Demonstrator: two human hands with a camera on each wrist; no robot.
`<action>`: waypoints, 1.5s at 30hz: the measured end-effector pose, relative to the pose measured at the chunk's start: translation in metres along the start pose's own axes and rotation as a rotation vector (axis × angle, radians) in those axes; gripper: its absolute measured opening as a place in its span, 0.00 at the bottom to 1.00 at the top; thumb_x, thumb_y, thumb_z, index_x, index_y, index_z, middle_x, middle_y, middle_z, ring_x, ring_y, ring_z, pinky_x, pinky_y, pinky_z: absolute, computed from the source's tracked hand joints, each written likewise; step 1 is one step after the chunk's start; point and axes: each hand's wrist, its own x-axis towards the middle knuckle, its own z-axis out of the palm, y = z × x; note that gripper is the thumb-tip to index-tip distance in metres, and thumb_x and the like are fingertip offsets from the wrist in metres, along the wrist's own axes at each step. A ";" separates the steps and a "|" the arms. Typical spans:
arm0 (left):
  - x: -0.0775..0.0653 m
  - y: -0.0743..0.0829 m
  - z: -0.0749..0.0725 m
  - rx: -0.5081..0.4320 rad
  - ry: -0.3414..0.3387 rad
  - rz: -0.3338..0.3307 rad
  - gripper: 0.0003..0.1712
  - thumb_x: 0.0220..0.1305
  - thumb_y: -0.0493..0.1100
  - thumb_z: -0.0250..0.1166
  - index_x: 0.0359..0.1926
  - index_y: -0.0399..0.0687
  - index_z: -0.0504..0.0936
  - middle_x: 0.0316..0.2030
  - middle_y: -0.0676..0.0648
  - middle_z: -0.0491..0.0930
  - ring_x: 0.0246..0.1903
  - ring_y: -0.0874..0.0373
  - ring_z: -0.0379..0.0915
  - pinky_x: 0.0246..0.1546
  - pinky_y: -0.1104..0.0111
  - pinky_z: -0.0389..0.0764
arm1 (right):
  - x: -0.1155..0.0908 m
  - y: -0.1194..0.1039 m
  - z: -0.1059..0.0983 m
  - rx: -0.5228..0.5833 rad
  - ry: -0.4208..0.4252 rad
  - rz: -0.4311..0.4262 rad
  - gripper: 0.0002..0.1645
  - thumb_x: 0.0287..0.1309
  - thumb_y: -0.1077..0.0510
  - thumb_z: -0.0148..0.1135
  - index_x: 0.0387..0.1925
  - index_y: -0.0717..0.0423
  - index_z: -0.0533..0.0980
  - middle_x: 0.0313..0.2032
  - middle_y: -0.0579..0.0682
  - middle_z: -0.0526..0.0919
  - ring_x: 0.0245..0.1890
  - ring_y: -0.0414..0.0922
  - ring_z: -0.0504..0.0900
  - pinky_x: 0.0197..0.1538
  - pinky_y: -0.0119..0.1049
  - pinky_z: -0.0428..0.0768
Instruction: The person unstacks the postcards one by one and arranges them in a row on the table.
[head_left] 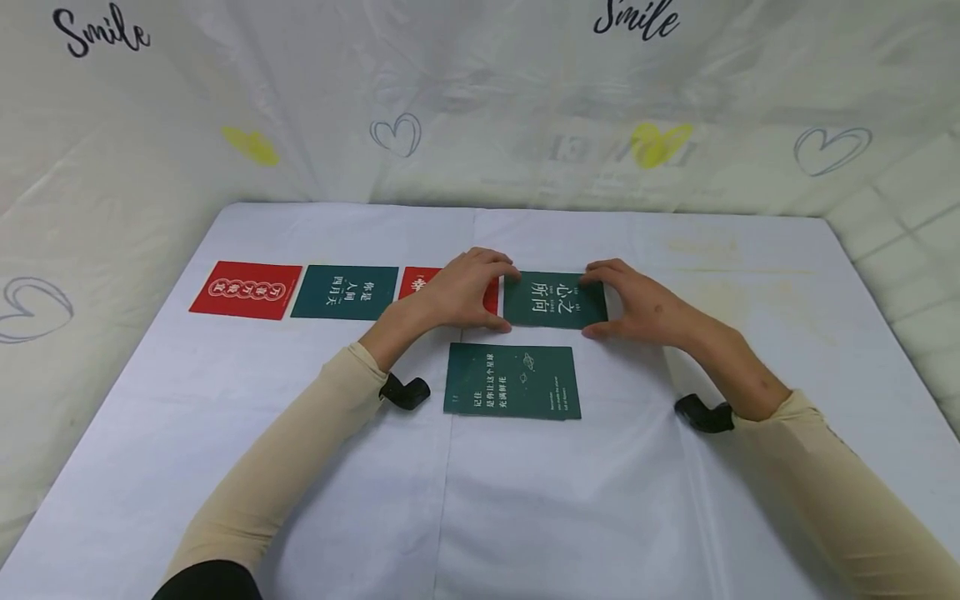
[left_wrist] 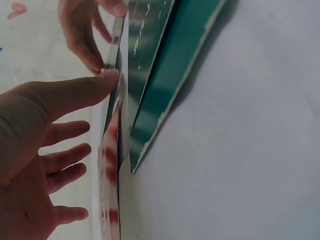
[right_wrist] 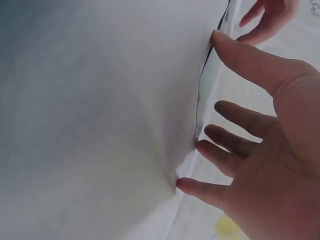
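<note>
In the head view a dark green card [head_left: 552,299] with white lettering lies flat between my two hands. My left hand [head_left: 468,287] is at its left edge, thumb and fingers spread apart, and it partly covers a red card [head_left: 417,280]. At the opposite edge is my right hand [head_left: 633,302], its fingertips at the upper corner and its thumb near the lower one. Both wrist views show loosely spread fingers. Nearer me lie overlapping green cards [head_left: 512,381], the top one printed with small white text and drawings.
Further left in the same row are a green card [head_left: 345,292] and a red card [head_left: 246,289]. White cloth covers the table [head_left: 570,508]. Behind it hangs a pale curtain [head_left: 480,75] with hearts and lettering.
</note>
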 end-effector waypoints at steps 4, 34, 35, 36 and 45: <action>0.000 0.000 0.000 -0.033 0.025 0.034 0.47 0.55 0.58 0.79 0.73 0.51 0.72 0.75 0.46 0.67 0.78 0.50 0.57 0.78 0.54 0.66 | -0.003 0.000 -0.002 0.007 0.026 0.018 0.50 0.52 0.48 0.82 0.71 0.58 0.68 0.76 0.62 0.62 0.77 0.62 0.61 0.78 0.63 0.63; -0.051 0.009 0.007 -0.192 0.131 0.047 0.41 0.57 0.57 0.78 0.70 0.57 0.76 0.71 0.49 0.73 0.73 0.53 0.65 0.66 0.55 0.81 | -0.035 -0.035 0.004 0.184 0.161 -0.063 0.46 0.56 0.46 0.79 0.72 0.49 0.68 0.70 0.50 0.72 0.71 0.57 0.72 0.72 0.62 0.72; -0.053 0.008 0.008 -0.194 0.129 0.048 0.41 0.57 0.56 0.78 0.70 0.57 0.76 0.70 0.49 0.73 0.73 0.53 0.65 0.66 0.55 0.80 | -0.036 -0.036 0.005 0.192 0.157 -0.062 0.46 0.57 0.46 0.79 0.72 0.49 0.68 0.71 0.49 0.71 0.71 0.57 0.72 0.73 0.62 0.72; -0.055 0.007 0.009 -0.198 0.129 0.048 0.40 0.57 0.56 0.78 0.70 0.57 0.76 0.70 0.50 0.74 0.73 0.53 0.65 0.67 0.55 0.80 | -0.037 -0.036 0.006 0.198 0.155 -0.063 0.45 0.57 0.46 0.79 0.72 0.49 0.68 0.71 0.49 0.71 0.71 0.56 0.72 0.73 0.62 0.72; -0.074 0.003 0.015 -0.190 0.139 0.058 0.38 0.57 0.58 0.78 0.68 0.57 0.78 0.65 0.53 0.78 0.69 0.55 0.69 0.70 0.55 0.77 | -0.041 -0.042 0.017 0.178 0.128 -0.096 0.45 0.57 0.46 0.78 0.72 0.50 0.69 0.71 0.50 0.72 0.73 0.54 0.70 0.74 0.59 0.72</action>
